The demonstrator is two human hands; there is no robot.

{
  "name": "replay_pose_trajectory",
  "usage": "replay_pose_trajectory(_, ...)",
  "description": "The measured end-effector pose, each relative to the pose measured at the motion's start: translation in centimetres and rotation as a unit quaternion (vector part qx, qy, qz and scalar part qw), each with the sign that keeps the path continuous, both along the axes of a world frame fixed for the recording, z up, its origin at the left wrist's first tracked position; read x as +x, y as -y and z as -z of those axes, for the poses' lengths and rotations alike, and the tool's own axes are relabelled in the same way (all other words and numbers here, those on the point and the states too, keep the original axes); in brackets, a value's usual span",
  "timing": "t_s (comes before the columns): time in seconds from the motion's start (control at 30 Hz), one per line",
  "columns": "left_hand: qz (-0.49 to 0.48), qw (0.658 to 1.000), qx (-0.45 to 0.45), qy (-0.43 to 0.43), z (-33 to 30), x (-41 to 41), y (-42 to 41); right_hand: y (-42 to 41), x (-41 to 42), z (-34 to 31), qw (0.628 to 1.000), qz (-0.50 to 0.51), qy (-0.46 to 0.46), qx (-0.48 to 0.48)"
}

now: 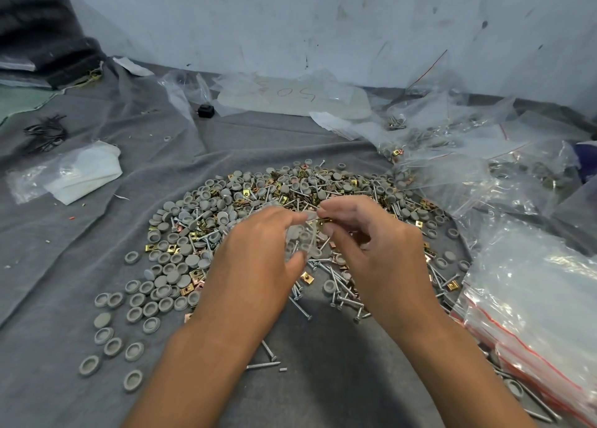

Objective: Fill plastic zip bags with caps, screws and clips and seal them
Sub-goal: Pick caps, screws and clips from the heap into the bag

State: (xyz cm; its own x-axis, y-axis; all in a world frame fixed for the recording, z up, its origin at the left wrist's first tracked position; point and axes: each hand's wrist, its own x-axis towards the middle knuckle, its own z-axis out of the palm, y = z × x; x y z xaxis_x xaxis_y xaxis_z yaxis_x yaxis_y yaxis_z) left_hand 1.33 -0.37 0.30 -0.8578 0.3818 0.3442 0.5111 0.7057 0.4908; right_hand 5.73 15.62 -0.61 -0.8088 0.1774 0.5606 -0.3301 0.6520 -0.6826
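1. The small clear zip bag (302, 240) hung between my two hands above the middle of the pile, its long axis roughly upright and its mouth turned up and away from me; grey caps showed through its lower half.
2. My left hand (258, 250) gripped the bag, thumb curled under its lower edge and fingers (287, 216) bent over its top.
3. My right hand (368, 233) pinched a brass-coloured clip (323, 222) at the bag's mouth, fingers closed on it; the clip lay roughly level, pointing left towards the opening.
4. Under both hands lay the heap of loose parts: grey caps (181, 259) mostly on the left, screws (339, 285) thickest on the near right and pointing every way, clips (193, 277) mixed through.
5. Everything rested on a grey cloth (64, 266) spread over the table.
6. Just right of the pile sat a stack of empty zip bags (542, 305) with red seal lines.
7. Further back on the right were filled bags (484, 165) in a loose heap, and well to the left a folded white plastic piece (84, 172).
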Motion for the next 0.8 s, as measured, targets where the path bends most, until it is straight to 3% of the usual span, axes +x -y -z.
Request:
replay_pose_trajectory(0.1, 0.000, 1.000, 0.003, 0.000, 0.0, 0.0, 0.0, 0.4, 0.0, -0.1, 1.000, 0.002, -0.017, 0.012)
replay_pose_trajectory(0.37, -0.014, 0.999, 0.034, -0.009, -0.8, 0.2, 0.3, -1.0, -0.3, -0.1, 0.998, 0.040, 0.056, 0.016)
replay_pose_trajectory(0.47, -0.051, 0.990, 0.125, -0.044, -1.9, 0.3, 0.7, -2.1, 0.0, 0.7, 0.984, 0.043, 0.167, 0.049)
replay_pose_trajectory(0.57, -0.087, 0.965, 0.227, -0.102, -2.8, 0.1, 2.1, -2.4, 0.1, 1.4, 0.973, 0.062, 0.210, 0.066)
replay_pose_trajectory(0.67, -0.121, 0.920, 0.372, -0.024, -3.4, -0.4, 3.2, -2.7, -0.1, 1.4, 0.969, 0.080, 0.221, 0.078)
replay_pose_trajectory(0.8, -0.121, 0.773, 0.591, 0.195, -4.0, -1.5, 3.6, -2.8, -0.1, 1.7, 0.940, 0.058, 0.288, 0.176)
